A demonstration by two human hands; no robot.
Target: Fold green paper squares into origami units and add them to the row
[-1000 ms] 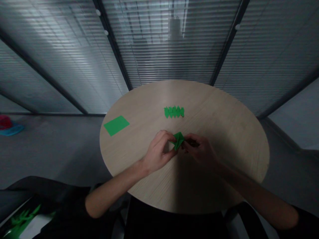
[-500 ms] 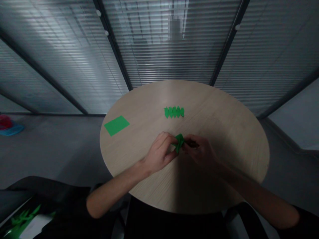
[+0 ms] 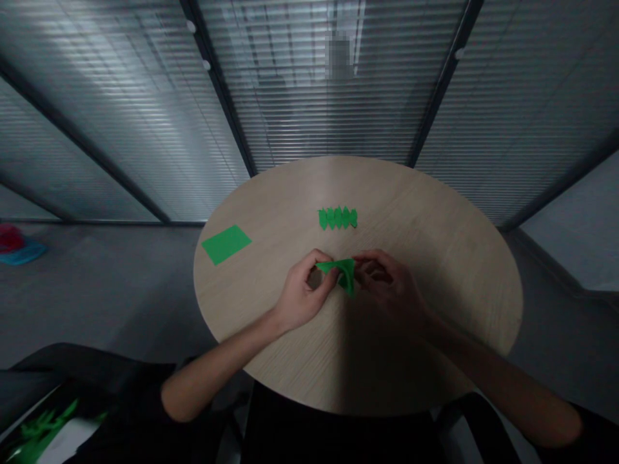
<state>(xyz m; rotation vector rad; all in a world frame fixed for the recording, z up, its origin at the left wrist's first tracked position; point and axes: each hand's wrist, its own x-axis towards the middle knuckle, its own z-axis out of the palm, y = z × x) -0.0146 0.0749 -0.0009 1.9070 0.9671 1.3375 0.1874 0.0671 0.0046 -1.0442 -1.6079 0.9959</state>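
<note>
one folded green paper (image 3: 345, 265), held over mid-table (image 3: 275, 216), well inside the near edge. your left hand (image 3: 300, 296) pinches it, likely to steady the creases; your right hand (image 3: 394, 283) is at its right corner, grip unclear in shadow. paper looks angular, pointed, partly open.

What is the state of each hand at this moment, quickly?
Left hand: closed, pinching the folded green paper between thumb and fingers.
Right hand: fingers bent, at the paper's right edge; whether it grips cannot be told.
</note>
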